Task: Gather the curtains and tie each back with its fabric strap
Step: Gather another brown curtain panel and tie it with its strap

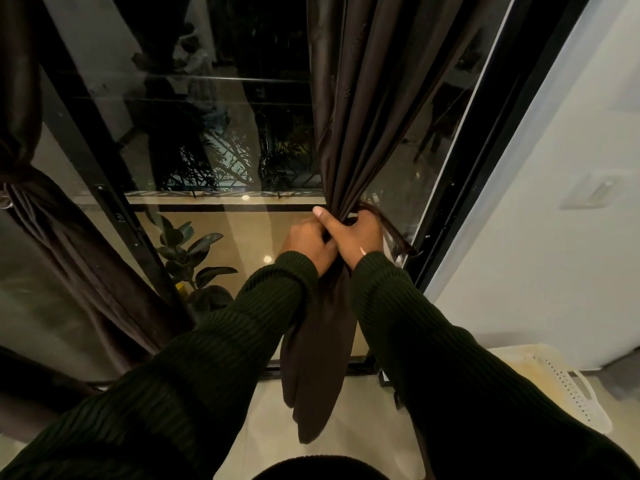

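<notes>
Glass door [194, 140]: dark-framed sliding panes fill the view; night outside, room reflections on the glass.
Wall [554, 237]: pale, right of the door frame, with a light switch plate [594, 192] on it.
Left curtain [79, 244]: dark brown, at the left edge, already cinched at mid-height by a tie [14, 197]; lower part hangs slanting toward the floor.
Right curtain [367, 116]: dark brown, hanging in front of the right pane, folds pinched together to a narrow neck at hand height; loose tail drops between the two sleeves to just above the floor.
Sleeves: dark green ribbed knit on both arms.
Basket [568, 386]: white, perforated, on the floor at lower right against the wall.
Plant [194, 251]: broad dark leaves, seen through the glass, left of the hands.
Fabric strap [388, 223]: dark band, loops round the right side of the bunched curtain, by the right hand.
Right hand [360, 237]: clenched round the gathered neck, thumb pointing up-left.
Left hand [308, 244]: fingers curled into the same bunch, touching the right hand.
</notes>
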